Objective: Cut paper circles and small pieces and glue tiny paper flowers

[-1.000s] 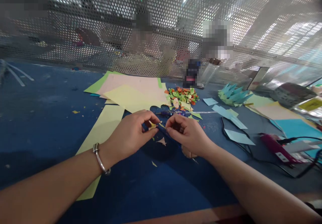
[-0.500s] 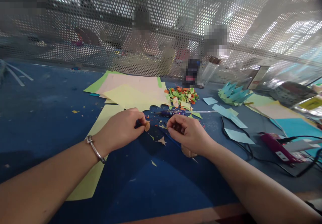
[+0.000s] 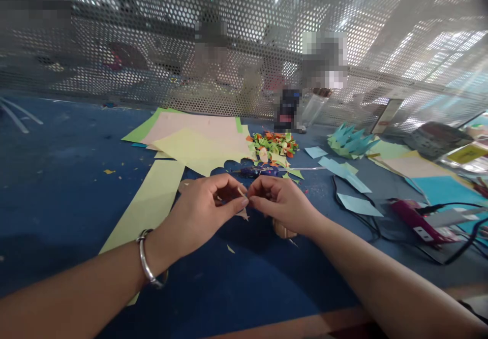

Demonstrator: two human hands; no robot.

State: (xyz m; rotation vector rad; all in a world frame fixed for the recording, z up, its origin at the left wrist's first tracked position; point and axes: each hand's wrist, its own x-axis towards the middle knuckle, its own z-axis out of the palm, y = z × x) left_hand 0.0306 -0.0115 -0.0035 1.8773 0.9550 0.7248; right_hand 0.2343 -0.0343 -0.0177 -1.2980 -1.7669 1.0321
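My left hand is closed in a pinch on a thin pale paper strip. Against its fingertips rest those of my right hand, also pinched at the strip's end; its grip is partly hidden. Just below the fingertips, a pinkish star-shaped paper scrap shows in part. A tan paper piece lies by the left knuckles. Under my right hand is a brownish object, mostly covered.
Beyond my hands are curled orange and green paper pieces and a dark blue tool. Paper sheets lie left. To the right are blue paper slips, a spiky paper form, and a magenta power strip with cables.
My left hand has moved right and its fingertips now meet those of my right hand. The tan piece it pinched no longer shows at its fingertips.
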